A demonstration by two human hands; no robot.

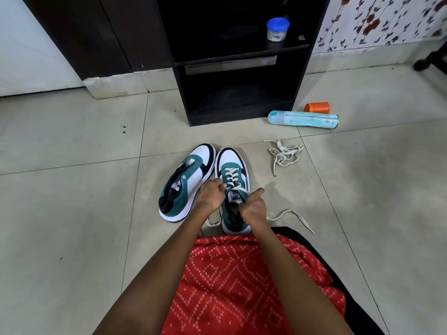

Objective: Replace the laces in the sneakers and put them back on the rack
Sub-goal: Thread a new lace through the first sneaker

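The tiled floor (72,146) is the work surface. It lies open to my left and right, with grout lines running away from me.

The black rack (302,76) stands ahead against the wall, its front edge well apart from the sneaker toes. Its lower bay is open to the front.

My red patterned garment (242,274) covers the near edge of the view, just short of the heels.

The two sneakers sit side by side on the floor between me and the rack, toes pointing to the rack and sides touching.
- The unlaced sneaker (191,175) lies to the left, tilted outward, eyelets bare.
- The laced sneaker (232,170) stands upright with a white lace (231,175) crossed through it. One free end trails on the floor to the right and the other shows beside the heel on the left.

My left hand (210,194) pinches the lace at the upper eyelets, fingers curled. My right hand (252,207) curls over the tongue and collar of the laced sneaker, thumb raised. Its fingertips are hidden.

A teal bottle (303,118) lies on its side at the right foot of the rack, with an orange cup (316,108) just behind it. A loose lace (284,154) lies bunched on the floor to the right of the toes.

A blue-lidded jar (277,29) stands on the upper shelf.

Both tongue labels read PUMA, upside down to me. The bottle carries a barcode, but its print is too small to read.
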